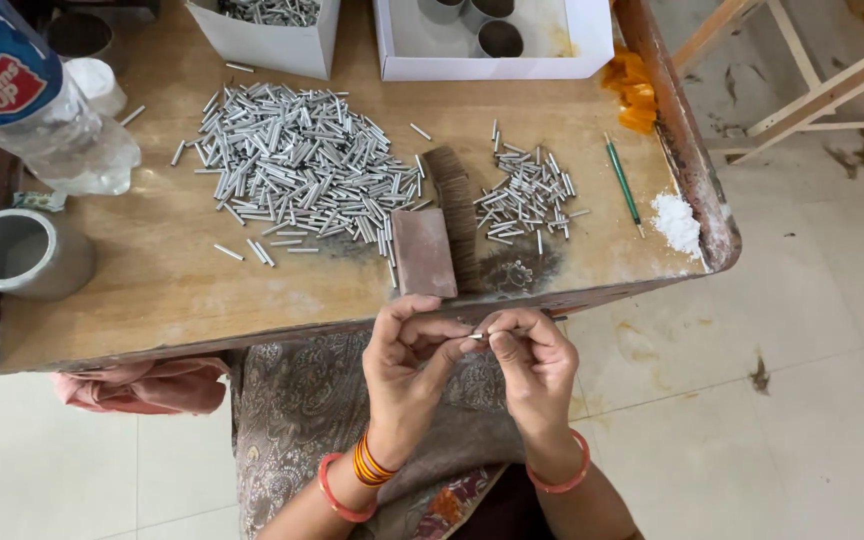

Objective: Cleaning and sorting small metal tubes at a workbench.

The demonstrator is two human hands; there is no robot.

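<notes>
A: Report hand status, nearest first.

B: I see the left hand [407, 360] and right hand [532, 365] meeting just off the near edge of the bench [152, 290]. Both grips are pinched together on one small metal tube [479, 335], held level between the fingertips.

A: And on the bench?

B: A brown block [424, 252] lies beside a dark brush [455, 215]. Left of them I see a large pile of tubes [297, 165]; right, a smaller pile [529, 195] and a green pencil [623, 183]. Farther back stand two white boxes [492, 40].
</notes>
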